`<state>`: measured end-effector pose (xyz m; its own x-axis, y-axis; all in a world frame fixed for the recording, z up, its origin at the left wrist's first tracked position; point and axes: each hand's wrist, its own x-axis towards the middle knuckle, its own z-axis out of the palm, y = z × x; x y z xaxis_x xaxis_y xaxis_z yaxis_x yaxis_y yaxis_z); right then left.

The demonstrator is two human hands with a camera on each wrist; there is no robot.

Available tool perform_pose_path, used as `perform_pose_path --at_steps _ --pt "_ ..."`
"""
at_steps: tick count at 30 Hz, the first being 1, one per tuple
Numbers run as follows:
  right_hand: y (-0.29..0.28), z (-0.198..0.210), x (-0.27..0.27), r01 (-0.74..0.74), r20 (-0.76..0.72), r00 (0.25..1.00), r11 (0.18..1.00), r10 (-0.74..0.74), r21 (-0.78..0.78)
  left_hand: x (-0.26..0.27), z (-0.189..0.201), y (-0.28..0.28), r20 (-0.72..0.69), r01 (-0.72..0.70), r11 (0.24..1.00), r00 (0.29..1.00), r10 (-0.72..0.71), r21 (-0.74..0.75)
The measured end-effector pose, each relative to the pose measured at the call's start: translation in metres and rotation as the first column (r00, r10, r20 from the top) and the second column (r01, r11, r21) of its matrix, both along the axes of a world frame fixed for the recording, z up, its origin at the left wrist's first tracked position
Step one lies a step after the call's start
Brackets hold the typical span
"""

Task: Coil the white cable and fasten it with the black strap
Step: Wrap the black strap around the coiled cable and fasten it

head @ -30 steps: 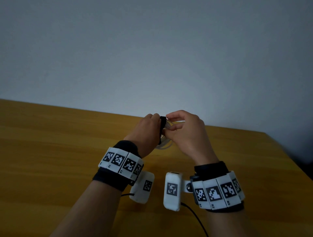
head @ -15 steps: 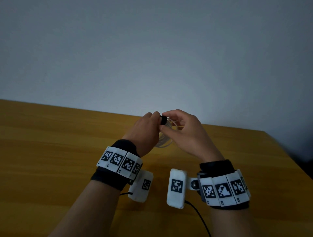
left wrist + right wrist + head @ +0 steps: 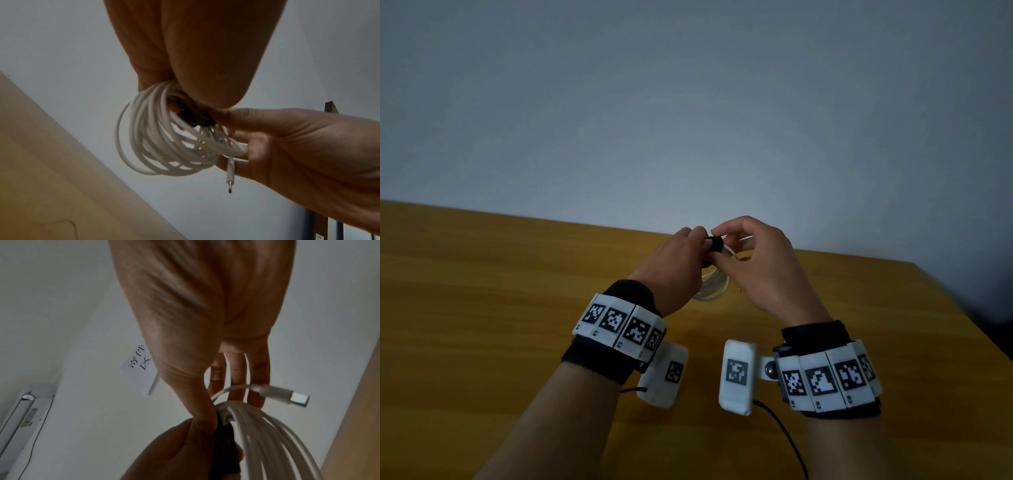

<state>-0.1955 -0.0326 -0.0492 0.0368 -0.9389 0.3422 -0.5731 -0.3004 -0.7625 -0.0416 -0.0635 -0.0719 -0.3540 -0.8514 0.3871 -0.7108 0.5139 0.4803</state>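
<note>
The white cable (image 3: pixel 714 286) is wound into a coil of several loops (image 3: pixel 164 146) and held up above the wooden table (image 3: pixel 482 308). A black strap (image 3: pixel 715 244) wraps round the top of the coil (image 3: pixel 267 443). My left hand (image 3: pixel 681 260) grips the coil at the strap (image 3: pixel 197 116) from the left. My right hand (image 3: pixel 753 260) pinches the strap (image 3: pixel 224 439) with thumb and forefinger, its other fingers spread. One plug (image 3: pixel 230 178) dangles below the coil; the other plug (image 3: pixel 287 396) sticks out by my right fingers.
A grey wall (image 3: pixel 688 102) stands behind the table. The table's right edge (image 3: pixel 962 315) runs diagonally near my right wrist. A black wire (image 3: pixel 787 442) trails from the right wrist camera. A paper sign (image 3: pixel 139 369) hangs on the wall.
The strap's loose end, which hung down a second ago, now sits wrapped tight round the top of the coil. Both hands have stayed together and risen slightly.
</note>
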Motion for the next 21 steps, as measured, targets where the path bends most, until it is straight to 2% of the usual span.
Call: perform_pose_path --at_steps 16,21 --pt "0.0023 -0.002 0.0044 0.027 -0.213 0.977 0.999 -0.031 -0.024 -0.0031 0.0054 0.0082 -0.006 0.085 0.996 0.996 -0.085 0.009" --pt "0.0031 -0.0027 0.0075 0.027 -0.182 0.983 0.999 -0.032 -0.032 -0.0027 0.0061 0.0082 -0.012 0.115 0.993 0.993 -0.115 0.013"
